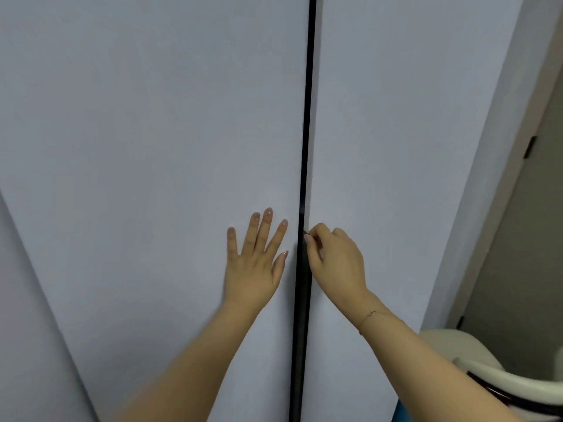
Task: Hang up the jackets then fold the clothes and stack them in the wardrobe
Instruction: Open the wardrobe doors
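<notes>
Both forearms reach up to the wardrobe. I have the left hand flat, fingers straight and spread, pressing the left door just beside the dark gap. Across that gap, my right hand curls its fingertips over the right door edge. Fingertip purchase looks thin; I judge it could slip off. No clothes in view.

hands on closed wardrobe doors
</notes>
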{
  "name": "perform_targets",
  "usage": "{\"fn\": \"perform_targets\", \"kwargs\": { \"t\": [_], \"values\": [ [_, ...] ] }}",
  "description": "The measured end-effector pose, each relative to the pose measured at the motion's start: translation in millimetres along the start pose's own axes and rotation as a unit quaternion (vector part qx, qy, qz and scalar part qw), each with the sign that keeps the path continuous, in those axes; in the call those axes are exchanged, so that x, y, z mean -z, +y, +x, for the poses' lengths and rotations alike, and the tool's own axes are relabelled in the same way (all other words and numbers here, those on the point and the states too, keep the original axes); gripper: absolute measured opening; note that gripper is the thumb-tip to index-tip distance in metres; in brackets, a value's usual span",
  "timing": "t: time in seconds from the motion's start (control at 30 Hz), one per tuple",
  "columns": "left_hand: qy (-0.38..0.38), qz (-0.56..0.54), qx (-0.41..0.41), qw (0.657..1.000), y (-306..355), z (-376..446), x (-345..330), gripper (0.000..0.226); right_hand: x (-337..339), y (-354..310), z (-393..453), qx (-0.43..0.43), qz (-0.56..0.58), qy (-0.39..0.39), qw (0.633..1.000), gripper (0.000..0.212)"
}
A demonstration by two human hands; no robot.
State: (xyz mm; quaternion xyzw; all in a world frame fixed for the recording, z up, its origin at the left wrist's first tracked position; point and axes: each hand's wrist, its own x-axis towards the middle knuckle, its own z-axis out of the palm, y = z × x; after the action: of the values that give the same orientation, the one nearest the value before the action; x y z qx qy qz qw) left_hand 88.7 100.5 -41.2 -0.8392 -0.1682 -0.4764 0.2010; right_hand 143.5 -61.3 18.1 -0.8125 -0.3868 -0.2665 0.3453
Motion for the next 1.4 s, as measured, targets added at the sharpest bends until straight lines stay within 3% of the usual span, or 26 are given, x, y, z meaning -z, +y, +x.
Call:
{"fn": "perform_targets", "kwargs": {
  "t": [0.23, 0.4, 0.7, 0.9, 1.2, 1.33, 1.4],
  "values": [
    [-0.090, 0.006, 0.004, 0.996, 0, -1, 32, 0.061, 37, 10, -42, -0.002, 0.086, 0.009, 0.996, 0.024],
    [-0.152, -0.128, 0.059, 0.978, 28, -17, 78, 0.061, 77, 30, -70, 0.016, 0.207, -0.018, 0.978, 0.022],
    [-0.142, -0.153, 0.041, 0.977, 143, -33, 153, 0.059, 151, 80, -117, 0.044, 0.285, -0.059, 0.956, 0.018],
    [-0.141, -0.144, 0.027, 0.979, 206, -34, 182, 0.059, 205, 124, -150, 0.042, 0.325, -0.036, 0.944, 0.012],
    [-0.131, -0.176, -0.024, 0.975, 290, -12, 202, 0.056, 274, 196, -183, -0.030, 0.255, 0.026, 0.966, 0.006],
    [-0.141, -0.192, -0.052, 0.970, 319, -6, 199, 0.057, 293, 214, -186, -0.075, 0.208, 0.050, 0.974, 0.035],
    [-0.152, -0.197, -0.057, 0.967, 328, -6, 196, 0.057, 300, 223, -187, -0.092, 0.177, 0.051, 0.979, 0.037]
  ]
}}
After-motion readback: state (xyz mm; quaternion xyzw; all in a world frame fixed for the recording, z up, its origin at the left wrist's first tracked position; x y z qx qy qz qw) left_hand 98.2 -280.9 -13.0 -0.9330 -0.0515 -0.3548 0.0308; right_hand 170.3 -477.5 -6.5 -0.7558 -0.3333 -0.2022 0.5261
